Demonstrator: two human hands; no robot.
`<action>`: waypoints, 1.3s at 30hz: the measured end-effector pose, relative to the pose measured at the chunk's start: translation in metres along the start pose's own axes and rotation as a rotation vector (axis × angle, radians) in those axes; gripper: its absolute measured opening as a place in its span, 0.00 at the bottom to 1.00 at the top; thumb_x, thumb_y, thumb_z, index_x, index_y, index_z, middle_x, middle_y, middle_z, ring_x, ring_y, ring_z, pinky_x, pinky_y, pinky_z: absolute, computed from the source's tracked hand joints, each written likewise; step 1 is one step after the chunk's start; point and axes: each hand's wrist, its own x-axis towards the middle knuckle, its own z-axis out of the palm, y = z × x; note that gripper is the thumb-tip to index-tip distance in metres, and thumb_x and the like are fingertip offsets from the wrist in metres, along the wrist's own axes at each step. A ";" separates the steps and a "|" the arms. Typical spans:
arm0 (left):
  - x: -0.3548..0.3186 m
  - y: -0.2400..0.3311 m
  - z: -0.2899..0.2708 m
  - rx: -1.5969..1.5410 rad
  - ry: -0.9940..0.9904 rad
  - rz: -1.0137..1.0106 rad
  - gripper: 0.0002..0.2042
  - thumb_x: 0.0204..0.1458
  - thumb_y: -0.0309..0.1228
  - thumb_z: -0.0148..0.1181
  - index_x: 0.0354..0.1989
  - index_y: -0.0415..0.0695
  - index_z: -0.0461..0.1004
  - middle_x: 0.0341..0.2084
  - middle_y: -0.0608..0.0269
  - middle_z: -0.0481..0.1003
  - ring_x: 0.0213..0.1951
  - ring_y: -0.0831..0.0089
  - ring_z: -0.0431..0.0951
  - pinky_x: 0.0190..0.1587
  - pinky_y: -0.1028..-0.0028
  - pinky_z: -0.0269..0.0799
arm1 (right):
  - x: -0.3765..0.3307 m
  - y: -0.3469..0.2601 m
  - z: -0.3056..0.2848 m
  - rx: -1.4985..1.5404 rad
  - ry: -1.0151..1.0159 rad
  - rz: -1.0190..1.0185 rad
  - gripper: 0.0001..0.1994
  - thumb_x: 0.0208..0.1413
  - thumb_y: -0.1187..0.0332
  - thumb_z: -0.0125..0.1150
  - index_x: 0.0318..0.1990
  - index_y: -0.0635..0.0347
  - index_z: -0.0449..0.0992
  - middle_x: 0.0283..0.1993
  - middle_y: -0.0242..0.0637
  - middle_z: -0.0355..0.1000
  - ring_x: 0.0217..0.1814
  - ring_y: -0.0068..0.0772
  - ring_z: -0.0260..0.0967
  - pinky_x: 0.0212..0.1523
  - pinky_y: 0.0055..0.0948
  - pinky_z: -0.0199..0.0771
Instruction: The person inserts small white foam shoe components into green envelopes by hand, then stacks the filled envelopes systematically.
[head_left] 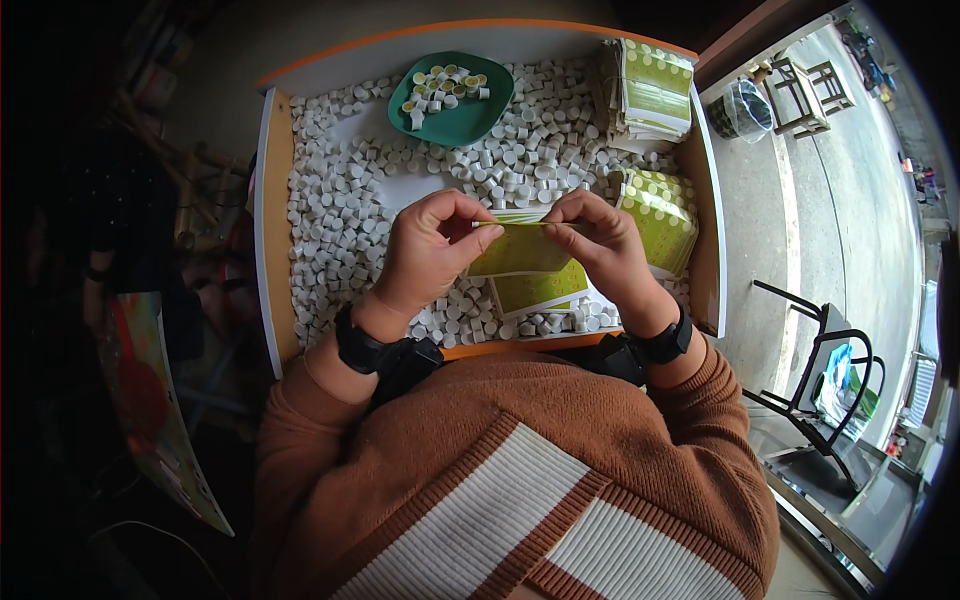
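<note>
My left hand (425, 250) and my right hand (605, 250) together pinch a small flat green paper packet (520, 250) by its upper edge, one hand at each end, above a white tray (275, 230) with an orange rim. The tray is filled with several small white cylindrical caps (340, 210). Another flat green packet (538, 290) lies on the caps just below the held one. Both wrists wear black bands.
A green plate (465, 122) at the tray's far side holds several caps with yellow insides. A stack of green packets (652, 90) sits at the far right corner, and a loose bundle of packets (660, 215) lies beside my right hand. A black chair frame (825, 370) stands to the right.
</note>
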 end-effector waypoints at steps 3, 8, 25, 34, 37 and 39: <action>-0.001 0.002 0.000 -0.073 0.015 -0.045 0.05 0.53 0.21 0.59 0.38 0.38 0.75 0.32 0.70 0.74 0.33 0.86 0.72 0.38 0.84 0.68 | 0.000 -0.004 0.001 0.092 -0.015 0.071 0.02 0.56 0.76 0.59 0.34 0.63 0.74 0.36 0.26 0.67 0.39 0.16 0.63 0.42 0.17 0.63; 0.001 0.006 0.005 -0.117 0.102 0.000 0.07 0.52 0.23 0.61 0.39 0.39 0.77 0.27 0.71 0.75 0.28 0.87 0.71 0.34 0.84 0.69 | 0.001 -0.002 0.000 0.068 0.007 0.056 0.02 0.57 0.75 0.59 0.35 0.63 0.73 0.36 0.26 0.67 0.38 0.16 0.63 0.42 0.17 0.63; 0.004 0.009 0.014 0.057 -0.037 0.101 0.07 0.51 0.20 0.59 0.38 0.39 0.77 0.32 0.68 0.77 0.37 0.84 0.73 0.41 0.82 0.68 | -0.001 -0.002 0.007 0.141 -0.011 0.128 0.03 0.57 0.73 0.60 0.35 0.63 0.74 0.34 0.24 0.68 0.38 0.15 0.63 0.43 0.17 0.62; 0.002 0.004 0.010 -0.070 0.043 -0.031 0.06 0.50 0.20 0.61 0.36 0.38 0.76 0.27 0.74 0.74 0.29 0.89 0.71 0.35 0.86 0.68 | -0.002 -0.001 0.007 0.139 0.002 0.118 0.03 0.57 0.73 0.60 0.35 0.62 0.74 0.35 0.24 0.68 0.38 0.15 0.64 0.42 0.16 0.63; 0.001 0.003 0.008 -0.036 0.036 -0.037 0.05 0.50 0.21 0.61 0.36 0.38 0.76 0.26 0.74 0.74 0.28 0.89 0.70 0.34 0.86 0.68 | -0.002 -0.001 0.006 0.143 0.012 0.129 0.03 0.57 0.73 0.60 0.35 0.62 0.74 0.35 0.24 0.68 0.38 0.15 0.64 0.42 0.16 0.63; 0.002 0.004 0.008 -0.125 0.071 -0.042 0.05 0.51 0.21 0.61 0.36 0.39 0.76 0.26 0.73 0.75 0.27 0.88 0.71 0.33 0.85 0.68 | -0.002 -0.001 0.004 0.156 0.026 0.152 0.03 0.57 0.73 0.60 0.35 0.62 0.74 0.35 0.24 0.68 0.38 0.15 0.64 0.42 0.16 0.63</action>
